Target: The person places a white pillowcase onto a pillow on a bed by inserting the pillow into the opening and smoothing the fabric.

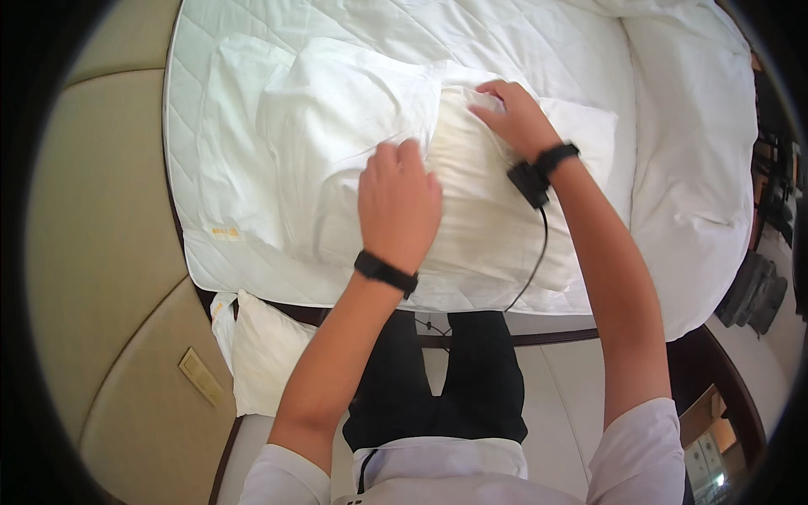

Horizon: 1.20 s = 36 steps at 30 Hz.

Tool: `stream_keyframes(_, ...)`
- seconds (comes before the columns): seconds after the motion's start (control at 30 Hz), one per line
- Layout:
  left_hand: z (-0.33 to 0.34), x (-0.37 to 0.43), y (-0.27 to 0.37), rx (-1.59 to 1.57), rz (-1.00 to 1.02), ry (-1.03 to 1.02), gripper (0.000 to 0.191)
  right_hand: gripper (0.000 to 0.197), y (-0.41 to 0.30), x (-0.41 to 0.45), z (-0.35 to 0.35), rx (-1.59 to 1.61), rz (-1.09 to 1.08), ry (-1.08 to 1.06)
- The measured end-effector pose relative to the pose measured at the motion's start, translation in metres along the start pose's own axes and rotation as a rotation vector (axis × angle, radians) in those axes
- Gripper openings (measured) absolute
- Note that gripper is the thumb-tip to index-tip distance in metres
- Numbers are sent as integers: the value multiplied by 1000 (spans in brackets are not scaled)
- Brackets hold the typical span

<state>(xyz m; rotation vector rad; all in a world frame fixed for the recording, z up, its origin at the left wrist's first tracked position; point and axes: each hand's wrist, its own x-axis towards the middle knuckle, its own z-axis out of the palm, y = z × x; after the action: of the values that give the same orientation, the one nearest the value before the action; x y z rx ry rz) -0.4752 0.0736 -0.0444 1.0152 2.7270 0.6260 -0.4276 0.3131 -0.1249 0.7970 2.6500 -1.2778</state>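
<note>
A cream pillow (pixel 486 208) lies on the bed, its left part inside a white pillowcase (pixel 334 113). The opening edge of the case crosses the pillow near its middle. My left hand (pixel 401 202) rests back-up on the case close to that edge; its fingertips are blurred, and any grip beneath them is hidden. Over the far side of the pillow, my right hand (pixel 517 117) has thumb and fingers apart, beside a loose white fold of cloth. The pillow's right end sticks out bare past my right wrist.
A quilted white mattress cover (pixel 410 25) lies underneath, with a bunched white duvet (pixel 688 145) at right. A padded headboard (pixel 101 189) borders the left. Another pillow (pixel 268 360) stands low beside the bed. A black cable (pixel 541 252) hangs from the device (pixel 529 183) on my right wrist.
</note>
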Motion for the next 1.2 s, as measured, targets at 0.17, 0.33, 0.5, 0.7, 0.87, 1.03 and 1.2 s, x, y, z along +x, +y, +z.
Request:
stream_keyframes(0.17,-22,-77,-15,116,-191,-69,35,40,-5,-139,-23,-149,-87,27)
stream_keyframes(0.33,-12,-131,-39,-42,-399,-75,36,58,49,-266,-12,-255,243,424)
stream_keyframes(0.5,12,-139,-38,-99,-429,29,36,90,145,-301,-16,640,779,432)
stream_keyframes(0.7,13,-123,-35,-178,-563,-143,19,82,126,-294,26,689,547,185)
stream_keyframes(0.87,-2,-132,4,-251,-402,-259,16,70,66,-307,20,949,595,140)
stream_keyframes(1.03,-5,-134,28,-345,-394,-251,15,85,41,-330,57,761,342,61)
stream_keyframes(1.2,-1,-138,19,-170,-427,-397,15,95,109,-290,58,791,626,-18)
